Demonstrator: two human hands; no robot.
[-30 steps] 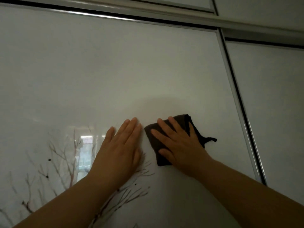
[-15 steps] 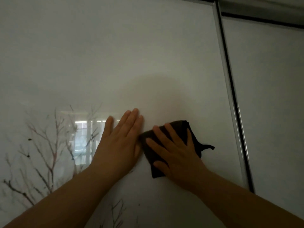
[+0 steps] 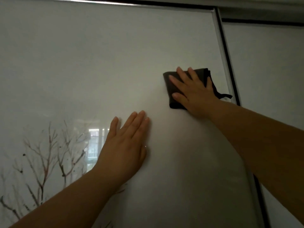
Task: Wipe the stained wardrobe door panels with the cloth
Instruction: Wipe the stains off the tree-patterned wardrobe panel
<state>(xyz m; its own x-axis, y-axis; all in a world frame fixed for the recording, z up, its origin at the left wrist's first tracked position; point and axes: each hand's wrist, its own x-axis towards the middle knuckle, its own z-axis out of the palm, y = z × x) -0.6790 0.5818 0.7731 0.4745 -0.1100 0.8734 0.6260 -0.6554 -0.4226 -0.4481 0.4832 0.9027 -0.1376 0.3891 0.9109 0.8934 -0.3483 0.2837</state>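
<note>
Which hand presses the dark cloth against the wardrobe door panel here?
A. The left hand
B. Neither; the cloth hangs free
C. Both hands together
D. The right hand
D: the right hand lies flat on the dark cloth against the door panel, while the left hand rests bare on the panel, apart from the cloth.

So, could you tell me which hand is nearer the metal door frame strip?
The right hand, pressing the cloth just left of the frame strip. The left hand lies flat on the panel, lower and farther left.
</note>
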